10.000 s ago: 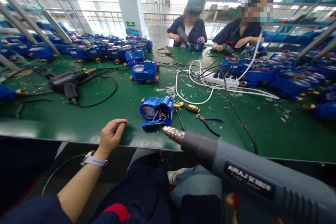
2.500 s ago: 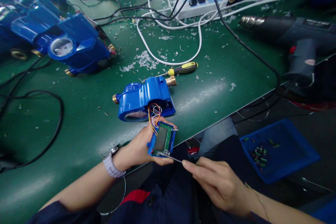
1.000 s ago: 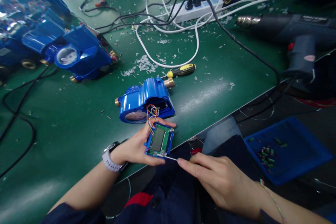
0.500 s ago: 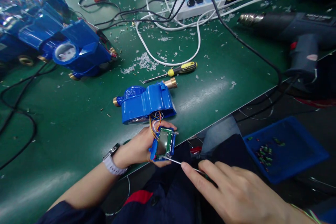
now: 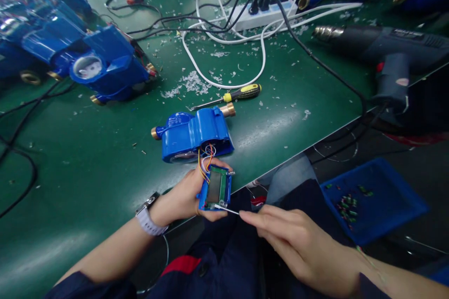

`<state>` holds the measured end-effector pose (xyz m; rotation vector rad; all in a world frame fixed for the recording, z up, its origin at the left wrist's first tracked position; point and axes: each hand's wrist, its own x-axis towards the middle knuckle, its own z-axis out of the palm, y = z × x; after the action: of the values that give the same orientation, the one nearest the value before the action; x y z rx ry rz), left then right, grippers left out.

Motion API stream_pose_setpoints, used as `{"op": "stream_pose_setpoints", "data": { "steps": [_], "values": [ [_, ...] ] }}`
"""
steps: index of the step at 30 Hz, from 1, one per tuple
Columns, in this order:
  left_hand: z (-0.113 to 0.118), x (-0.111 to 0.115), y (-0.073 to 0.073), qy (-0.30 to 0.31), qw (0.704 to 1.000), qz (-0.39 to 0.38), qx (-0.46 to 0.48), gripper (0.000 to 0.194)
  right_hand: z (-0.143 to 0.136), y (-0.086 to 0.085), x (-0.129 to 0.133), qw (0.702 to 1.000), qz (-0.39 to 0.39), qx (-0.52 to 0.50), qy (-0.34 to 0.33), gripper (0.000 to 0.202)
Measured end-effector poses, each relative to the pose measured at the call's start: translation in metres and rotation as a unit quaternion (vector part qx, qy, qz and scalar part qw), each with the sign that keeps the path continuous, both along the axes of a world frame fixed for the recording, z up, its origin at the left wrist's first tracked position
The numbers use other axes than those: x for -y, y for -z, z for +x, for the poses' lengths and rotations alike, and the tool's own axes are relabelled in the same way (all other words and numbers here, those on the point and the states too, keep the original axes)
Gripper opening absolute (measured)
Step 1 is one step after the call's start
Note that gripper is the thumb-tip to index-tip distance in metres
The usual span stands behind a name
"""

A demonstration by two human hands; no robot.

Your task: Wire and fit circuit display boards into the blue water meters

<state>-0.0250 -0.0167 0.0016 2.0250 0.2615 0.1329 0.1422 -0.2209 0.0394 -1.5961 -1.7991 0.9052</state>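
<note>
My left hand (image 5: 189,194) is wrapped round a small blue display module (image 5: 216,187) with a green circuit board and a grey screen. Thin coloured wires (image 5: 204,161) run from it into the open end of a blue water meter (image 5: 196,133) lying on the table just beyond. My right hand (image 5: 291,238) grips a slim tool with a thin metal shaft (image 5: 229,210); its handle is hidden in the fingers. The shaft's tip touches the module's lower edge, near its corner. Behind the meter lies a yellow and black screwdriver (image 5: 242,94).
More blue meters (image 5: 105,65) crowd the left side. A white power strip (image 5: 261,14) with cables stands at the back. A heat gun (image 5: 382,46) lies at right. Below the table edge is a blue tray (image 5: 403,201) with several small parts. Plastic scraps litter the green table (image 5: 87,159).
My right hand has shifted slightly up and left and turned, with its fingers drawn closer together round the tool. The tool tip stays at the module's lower edge.
</note>
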Motion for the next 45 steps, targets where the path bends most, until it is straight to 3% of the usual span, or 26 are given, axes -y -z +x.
{"op": "stream_pose_setpoints", "data": {
  "steps": [2, 6, 10, 12, 17, 21, 23, 29, 35, 39, 45],
  "values": [
    [0.000, 0.000, 0.000, -0.009, 1.000, -0.025, 0.001, 0.073, -0.003, 0.013, 0.001, 0.999, 0.012, -0.030, 0.009, 0.040],
    [0.000, 0.001, -0.001, -0.018, 0.999, -0.043, -0.003, 0.076, -0.010, 0.026, 0.002, 0.996, 0.086, 0.035, 0.004, 0.042],
    [0.000, -0.001, 0.000, -0.014, 0.999, -0.052, -0.002, 0.075, -0.013, 0.024, 0.001, 0.995, 0.006, -0.096, 0.041, 0.038],
    [0.000, -0.002, 0.000, -0.008, 0.999, -0.054, -0.001, 0.075, -0.012, 0.021, -0.002, 0.993, -0.017, -0.111, 0.038, 0.041],
    [0.001, -0.002, -0.001, 0.003, 1.000, -0.023, 0.011, 0.071, -0.012, 0.017, -0.021, 0.997, -0.029, 0.034, -0.059, 0.061],
    [0.002, 0.000, -0.003, -0.018, 0.999, -0.026, 0.008, 0.069, -0.016, 0.017, -0.031, 0.990, -0.027, 0.116, -0.077, 0.071],
    [0.002, 0.001, -0.002, -0.023, 0.999, -0.042, 0.011, 0.070, -0.018, 0.019, -0.031, 0.993, -0.019, 0.089, -0.068, 0.067],
    [0.000, 0.004, 0.010, -0.021, 0.988, -0.151, 0.038, 0.074, -0.018, 0.024, -0.031, 0.990, -0.044, -0.127, -0.030, 0.053],
    [0.001, 0.006, 0.014, -0.032, 0.979, -0.195, 0.059, 0.075, -0.020, 0.019, -0.040, 0.977, -0.075, -0.197, 0.014, 0.050],
    [0.001, 0.004, 0.013, -0.037, 0.974, -0.212, 0.070, 0.077, -0.009, 0.007, -0.038, 0.988, -0.083, -0.128, 0.032, 0.048],
    [0.001, 0.002, 0.012, -0.046, 0.977, -0.195, 0.066, 0.077, 0.007, -0.016, -0.026, 0.993, -0.071, 0.076, -0.052, 0.062]
  ]
}}
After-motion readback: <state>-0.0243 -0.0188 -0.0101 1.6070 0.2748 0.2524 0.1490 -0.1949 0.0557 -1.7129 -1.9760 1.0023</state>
